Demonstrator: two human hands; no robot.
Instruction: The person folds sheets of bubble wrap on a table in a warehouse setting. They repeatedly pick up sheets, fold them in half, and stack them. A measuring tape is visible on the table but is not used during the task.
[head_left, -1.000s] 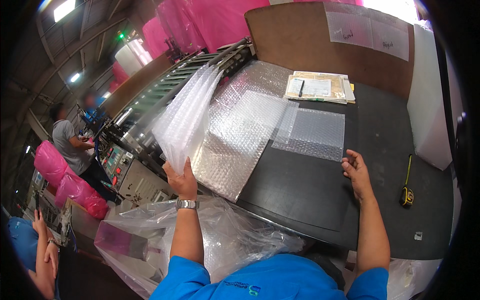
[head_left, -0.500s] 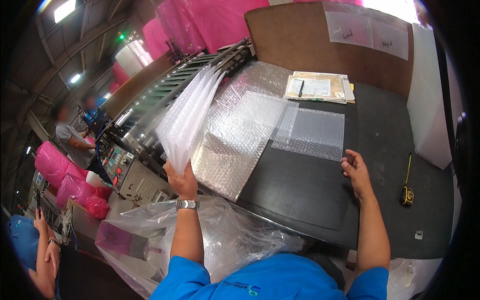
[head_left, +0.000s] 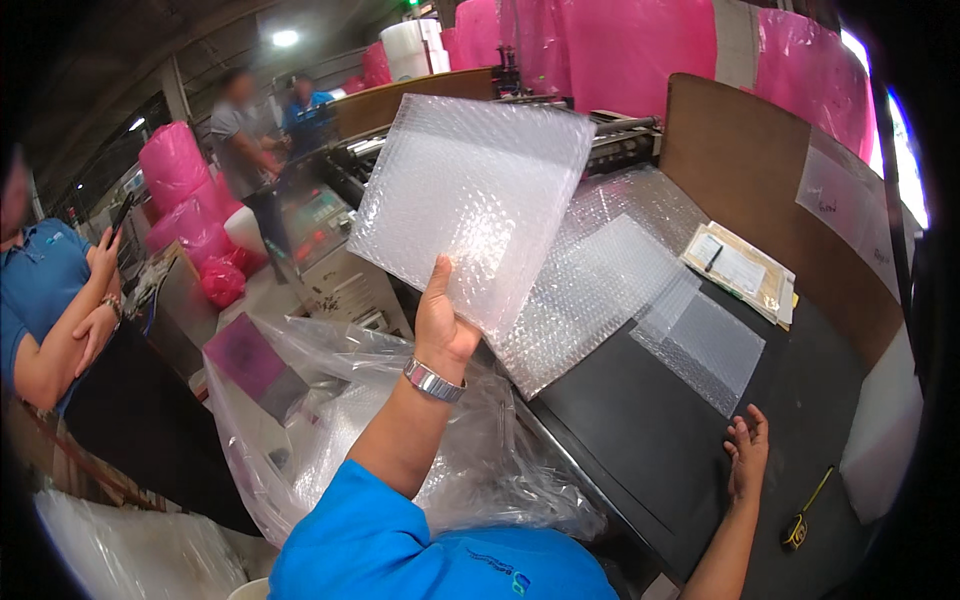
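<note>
Left hand point(head_left: 445, 325) grips bubble-wrap stack point(head_left: 475, 195), upper centre of frame, by its lower corner, thumb in front, presumably to clear black table point(head_left: 610, 430); right hand point(head_left: 748, 458), lower right, empty, fingers loosely curled.

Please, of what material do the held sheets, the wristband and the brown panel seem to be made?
Held sheets, in the left hand: glossy, translucent plastic bubble wrap, judging by dotted texture and highlights. Wristband: probably polished metal; its links shine silver. Brown panel: perhaps hardboard or wood; smooth, opaque, dull.
</note>
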